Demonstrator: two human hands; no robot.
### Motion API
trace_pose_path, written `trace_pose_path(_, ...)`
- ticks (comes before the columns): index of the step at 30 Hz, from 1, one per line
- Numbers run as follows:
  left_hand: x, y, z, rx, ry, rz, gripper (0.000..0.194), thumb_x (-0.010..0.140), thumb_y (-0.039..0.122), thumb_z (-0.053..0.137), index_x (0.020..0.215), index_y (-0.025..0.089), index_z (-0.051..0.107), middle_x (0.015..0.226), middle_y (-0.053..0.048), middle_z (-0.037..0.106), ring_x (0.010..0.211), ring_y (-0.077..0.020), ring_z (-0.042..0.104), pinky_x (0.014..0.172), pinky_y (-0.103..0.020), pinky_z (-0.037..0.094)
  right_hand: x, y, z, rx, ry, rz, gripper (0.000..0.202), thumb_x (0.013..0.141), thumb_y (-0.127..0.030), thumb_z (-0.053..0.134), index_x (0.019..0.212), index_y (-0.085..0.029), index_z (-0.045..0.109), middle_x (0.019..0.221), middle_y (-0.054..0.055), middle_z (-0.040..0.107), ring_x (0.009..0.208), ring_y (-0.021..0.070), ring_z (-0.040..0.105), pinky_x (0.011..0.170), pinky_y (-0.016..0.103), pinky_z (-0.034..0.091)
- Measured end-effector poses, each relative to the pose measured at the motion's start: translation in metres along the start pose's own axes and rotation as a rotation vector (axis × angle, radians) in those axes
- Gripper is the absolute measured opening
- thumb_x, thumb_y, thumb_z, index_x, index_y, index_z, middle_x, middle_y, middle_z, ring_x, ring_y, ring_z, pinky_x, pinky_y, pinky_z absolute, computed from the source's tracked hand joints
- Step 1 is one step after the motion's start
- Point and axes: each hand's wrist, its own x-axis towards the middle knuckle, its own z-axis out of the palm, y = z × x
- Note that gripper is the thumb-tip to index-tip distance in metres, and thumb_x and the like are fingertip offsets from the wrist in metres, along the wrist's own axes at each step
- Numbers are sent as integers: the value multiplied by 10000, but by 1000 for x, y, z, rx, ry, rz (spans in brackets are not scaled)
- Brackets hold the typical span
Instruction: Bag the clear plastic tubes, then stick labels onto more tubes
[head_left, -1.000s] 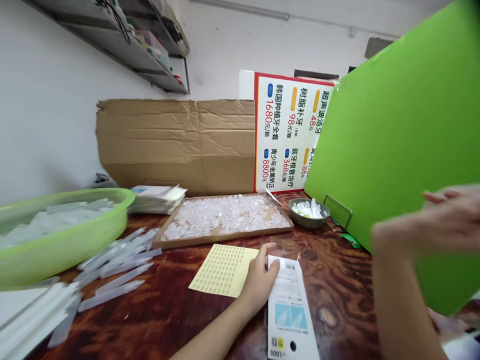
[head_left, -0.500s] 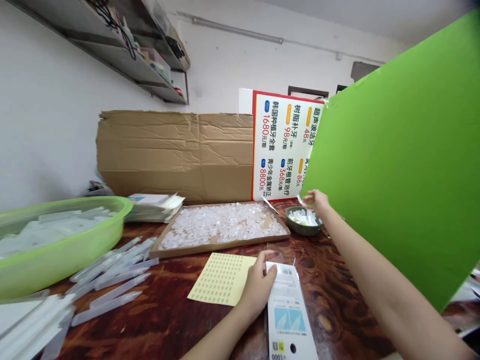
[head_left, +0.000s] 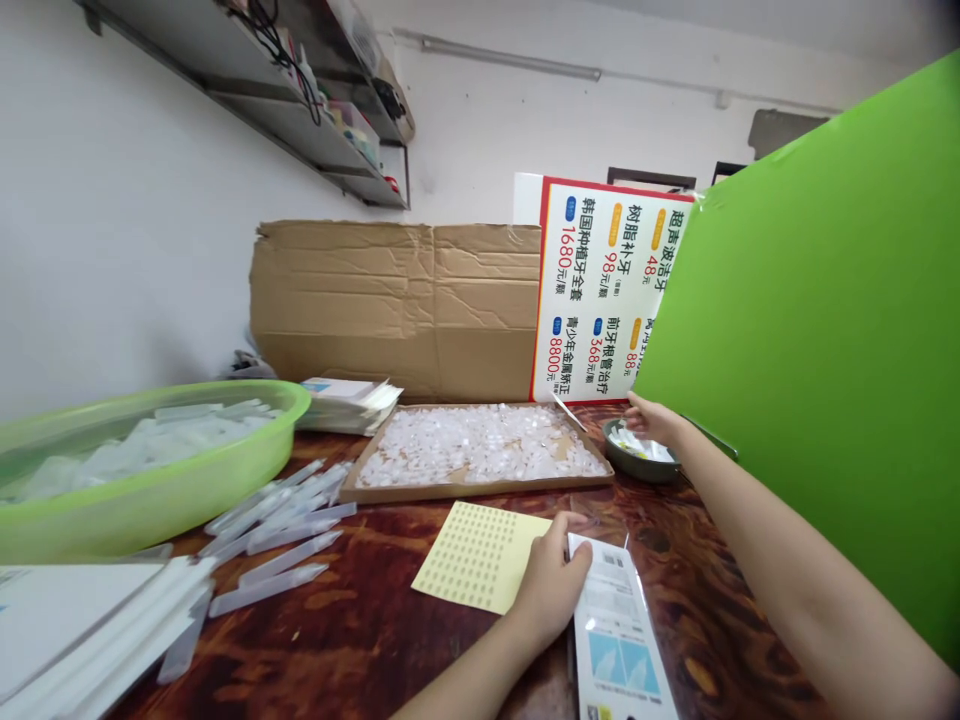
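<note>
My left hand [head_left: 551,580] is closed on the top left corner of a white printed packet [head_left: 619,635], its thumb lying on the front. The packet has blue pictures, a shiny surface and clear film at its top edge; its lower end runs out of view. Beside that hand lies a yellow sticker sheet [head_left: 472,555] with rows of small marks, its right part behind the fingers. My right hand [head_left: 656,420] reaches over a dark round bowl [head_left: 641,468] of small white pieces [head_left: 637,445]. Its fingers look spread, with the tips partly hidden.
A shallow cardboard tray [head_left: 480,490] of small clear pieces lies behind the sheet. To the left are a green basin [head_left: 225,470], loose translucent tubes [head_left: 285,575] and stacked white packets [head_left: 90,630]. A green board [head_left: 817,330] stands close along my right arm.
The view has turned left, so everything sits further right. My right hand has lowered over the bowl; a white piece earlier near its fingers no longer shows there. My left hand keeps the packet.
</note>
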Motion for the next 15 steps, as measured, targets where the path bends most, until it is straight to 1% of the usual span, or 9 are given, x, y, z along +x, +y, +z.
trace_pose_path(3,1,2,-1,16,-12,-10,290,807,223,477,1086,192,552,777,-21,602,719,-167,545,663,-254,405,-1,12,-4,55,-10,122,356,916,-421,449,1109,-138,544,1084,95,589,917,192,594,785,393,498)
trace_pose_path(6,2,3,-1,-31,-2,-28,316,804,203,467,1115,201,524,673,7,547,644,-158,520,613,-248,389,-1,13,-6,126,2,140,374,915,-446,437,1090,-135,550,1055,90,604,883,181,603,764,375,500)
trace_pose_path(8,3,2,-1,-51,3,-38,307,802,197,466,1103,199,525,673,7,542,638,-155,517,614,-246,389,-1,11,-5,169,5,139,370,906,-447,458,1092,-141,552,1043,75,605,866,169,604,763,365,501)
trace_pose_path(10,4,2,0,-49,-2,-35,305,804,200,468,1104,198,526,695,2,552,648,-155,520,627,-248,395,-3,11,-3,205,3,145,383,913,-457,434,1094,-140,546,1034,73,603,852,164,604,753,359,501)
trace_pose_path(12,3,1,0,-35,2,-32,301,804,202,475,1099,198,535,710,-2,559,664,-157,522,648,-250,403,-7,12,-2,235,-7,149,400,928,-460,378,1068,-126,547,1030,102,600,855,179,608,729,345,505)
trace_pose_path(15,3,1,-1,-27,12,-34,299,796,209,498,1090,197,551,742,-10,578,711,-166,532,691,-253,417,-14,15,0,279,-42,128,412,922,-439,328,988,-103,556,1014,185,593,892,227,612,699,326,515)
